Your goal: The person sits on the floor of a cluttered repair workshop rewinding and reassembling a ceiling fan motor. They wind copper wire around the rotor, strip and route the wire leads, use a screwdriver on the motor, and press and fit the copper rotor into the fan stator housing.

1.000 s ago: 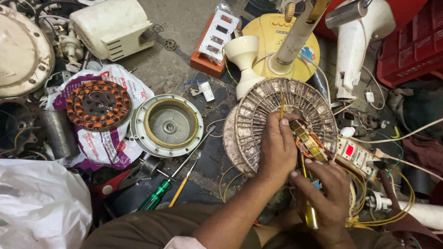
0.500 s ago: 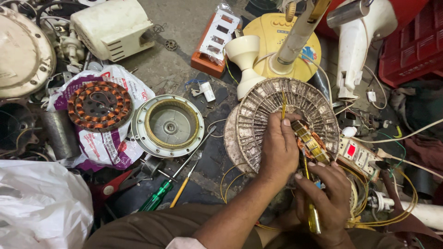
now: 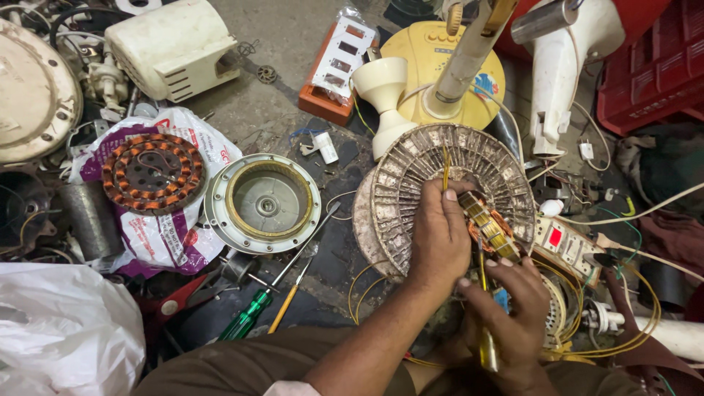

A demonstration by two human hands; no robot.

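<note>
Stator (image 3: 488, 220) lies between left hand (image 3: 440, 235) and right hand (image 3: 513, 308).

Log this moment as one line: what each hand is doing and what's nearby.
left hand: pressing on round fan motor | right hand: holding yellow-handled tool at copper winding | nearby: green screwdriver, metal motor cover

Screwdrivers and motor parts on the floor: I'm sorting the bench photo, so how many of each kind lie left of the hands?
Screwdrivers: 2, green-handled and yellow-handled
Copper-wound stators: 1
Round metal motor covers: 1
Total: 4
The left hand rests on the round winding disc; the right hand holds a yellow-handled tool.
</note>
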